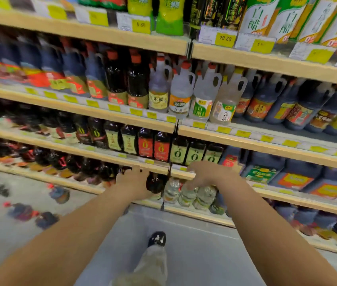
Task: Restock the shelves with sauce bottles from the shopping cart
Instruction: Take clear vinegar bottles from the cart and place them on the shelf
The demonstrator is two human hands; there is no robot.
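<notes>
My left hand [135, 182] reaches into a low shelf and grips a dark sauce bottle [155, 184] at the shelf's front edge. To its right, my right hand [204, 175] hovers with fingers spread and relaxed, just over the tops of several clear bottles [188, 195] on the same low shelf [196, 212]. The right hand holds nothing. The shopping cart is out of view.
Wooden-edged shelves [122, 118] full of dark soy sauce and pale vinegar bottles rise in front of me, with yellow price tags along the edges. Large blue jugs [293, 178] sit at the right. Grey floor lies below, with my shoe [156, 238] near the shelf base.
</notes>
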